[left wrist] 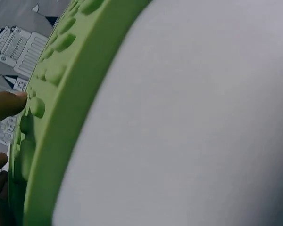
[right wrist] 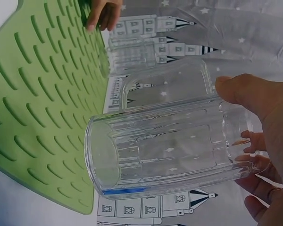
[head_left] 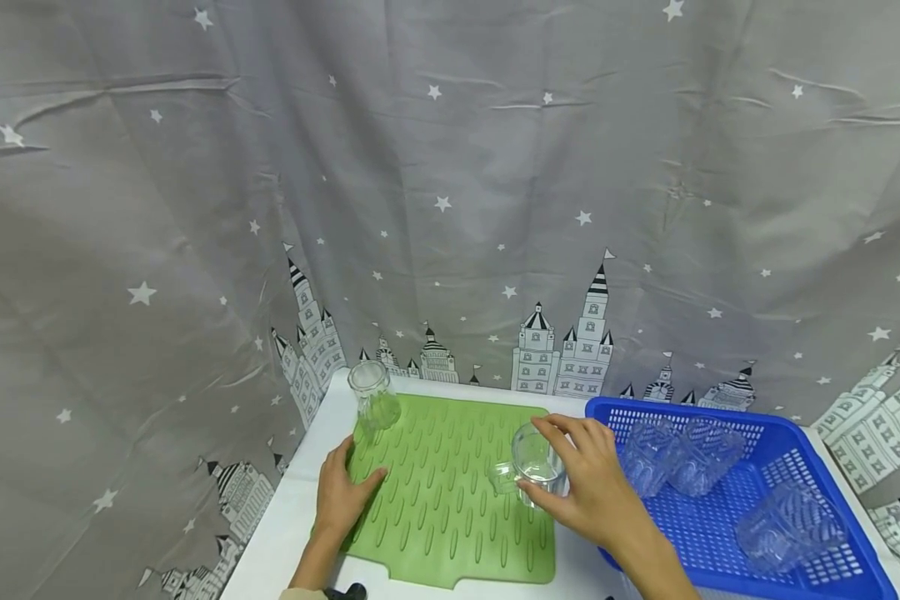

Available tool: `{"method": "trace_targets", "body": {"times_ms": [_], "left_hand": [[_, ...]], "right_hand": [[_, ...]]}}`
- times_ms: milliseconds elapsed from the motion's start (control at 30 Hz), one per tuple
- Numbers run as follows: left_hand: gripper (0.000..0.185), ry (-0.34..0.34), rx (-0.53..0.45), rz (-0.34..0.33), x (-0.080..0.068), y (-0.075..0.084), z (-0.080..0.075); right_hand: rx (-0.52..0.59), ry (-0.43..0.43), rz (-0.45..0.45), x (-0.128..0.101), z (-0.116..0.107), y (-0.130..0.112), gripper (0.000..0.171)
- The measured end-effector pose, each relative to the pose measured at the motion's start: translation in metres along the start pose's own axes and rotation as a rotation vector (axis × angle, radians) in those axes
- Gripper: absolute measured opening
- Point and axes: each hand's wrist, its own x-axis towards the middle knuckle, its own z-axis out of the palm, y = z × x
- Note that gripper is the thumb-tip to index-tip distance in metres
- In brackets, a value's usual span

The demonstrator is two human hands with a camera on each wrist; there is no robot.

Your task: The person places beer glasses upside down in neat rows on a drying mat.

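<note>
Over green matting (head_left: 442,500), the right hand (head_left: 594,482) pinches a mug (head_left: 534,457); left fingers (head_left: 337,463) seem spread.

The right grip (head_left: 596,483) held a mug (head_left: 537,458) over the mat (head_left: 450,492); right of that grip lay a basket (head_left: 701,525) of cups (head_left: 703,462). Beyond the left grip (head_left: 341,493) stood another mug (head_left: 375,396).

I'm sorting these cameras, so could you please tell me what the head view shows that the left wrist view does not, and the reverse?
Only the head view shows the basket, the glasses in it, the right hand, the mug it holds and the standing glass by the far left corner of the mat.
Only the left wrist view shows the mat's side close up.
Both show the mat, left hand, table and curtain.
</note>
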Motion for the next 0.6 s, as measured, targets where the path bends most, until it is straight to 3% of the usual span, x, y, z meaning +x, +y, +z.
{"method": "trace_targets", "body": {"times_ms": [200, 300, 467, 600], "left_hand": [[0.089, 0.009, 0.004, 0.029, -0.015, 0.006, -0.001], [0.089, 0.020, -0.047, 0.057, -0.024, 0.016, 0.003], [0.088, -0.011, -0.189, 0.093, -0.038, 0.045, 0.012], [0.089, -0.091, -0.312, 0.128, -0.052, 0.074, 0.023]], "right_hand": [[-0.004, 0.001, 0.016, 0.003, 0.002, 0.003, 0.083], [-0.003, -0.006, 0.027, 0.004, 0.002, 0.004, 0.084], [0.002, -0.027, 0.030, 0.005, 0.003, 0.003, 0.085], [0.003, -0.032, 0.028, 0.006, 0.005, 0.002, 0.085]]}}
